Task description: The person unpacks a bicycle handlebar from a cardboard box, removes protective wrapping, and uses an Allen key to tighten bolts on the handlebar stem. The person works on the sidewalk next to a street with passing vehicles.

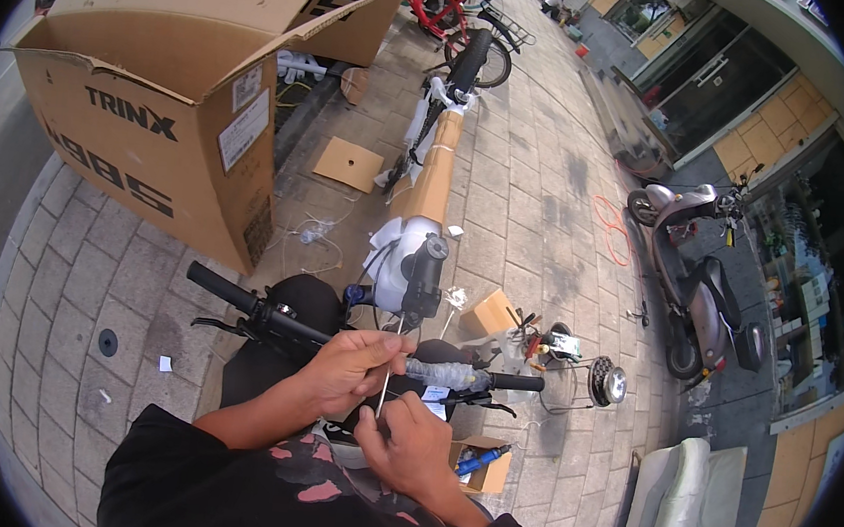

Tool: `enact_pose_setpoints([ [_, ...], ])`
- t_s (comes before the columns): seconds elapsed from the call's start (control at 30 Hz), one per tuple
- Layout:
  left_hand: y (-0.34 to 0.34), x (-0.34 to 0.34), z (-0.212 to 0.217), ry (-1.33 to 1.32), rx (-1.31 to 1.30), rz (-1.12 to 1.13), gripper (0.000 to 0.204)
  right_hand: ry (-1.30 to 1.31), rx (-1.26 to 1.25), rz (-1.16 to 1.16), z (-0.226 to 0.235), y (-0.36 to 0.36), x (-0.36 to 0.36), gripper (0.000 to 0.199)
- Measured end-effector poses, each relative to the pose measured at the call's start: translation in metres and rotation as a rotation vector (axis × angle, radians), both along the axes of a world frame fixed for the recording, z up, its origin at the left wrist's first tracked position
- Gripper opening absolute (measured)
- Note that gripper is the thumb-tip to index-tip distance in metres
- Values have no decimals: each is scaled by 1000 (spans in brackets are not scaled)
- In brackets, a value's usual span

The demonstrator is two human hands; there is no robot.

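My left hand (348, 365) is closed, its thumb and fingers pinching a thin metal rod (384, 393), which looks like a hex key. Lower down, my right hand (408, 443) curls shut around the rod's near end. The far end of the rod reaches up toward a black bicycle stem (426, 276), but whether it sits in a bolt is hidden. Behind my hands lies a black handlebar (293, 327) with grips and brake levers, its right part wrapped in clear plastic (447, 374). The bicycle frame (435, 169) stretches away from me, covered in cardboard and white foam.
A large open cardboard box (153, 130) stands at the left. A small carton (485, 465) with a blue tool is by my right arm. Loose bicycle parts (560, 346) lie to the right, and a parked scooter (697, 278) stands farther off. Cardboard scraps (348, 164) litter the paving.
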State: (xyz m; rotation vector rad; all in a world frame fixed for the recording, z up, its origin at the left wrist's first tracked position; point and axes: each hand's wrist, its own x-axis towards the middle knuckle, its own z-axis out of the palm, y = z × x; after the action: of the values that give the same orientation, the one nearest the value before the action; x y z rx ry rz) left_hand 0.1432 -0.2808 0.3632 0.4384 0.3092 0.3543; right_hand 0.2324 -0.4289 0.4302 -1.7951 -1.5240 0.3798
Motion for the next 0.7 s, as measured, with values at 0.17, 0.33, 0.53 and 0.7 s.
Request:
enact_pose_setpoints([
  [0.17,-7,7,0,-54,-64,-5,30,1190,-306,164,-47,-20,28,40],
  [0.33,-6,7,-3,-71,-87,-2,31,2075,-315,342,-63,-12,12,53],
  [0.53,-1,3,9,38,138,25,31,577,-118,-42,-12,-8,12,44],
  [0.7,5,0,7,63,139,6,29,299,-70,-42,0,3,4,38],
])
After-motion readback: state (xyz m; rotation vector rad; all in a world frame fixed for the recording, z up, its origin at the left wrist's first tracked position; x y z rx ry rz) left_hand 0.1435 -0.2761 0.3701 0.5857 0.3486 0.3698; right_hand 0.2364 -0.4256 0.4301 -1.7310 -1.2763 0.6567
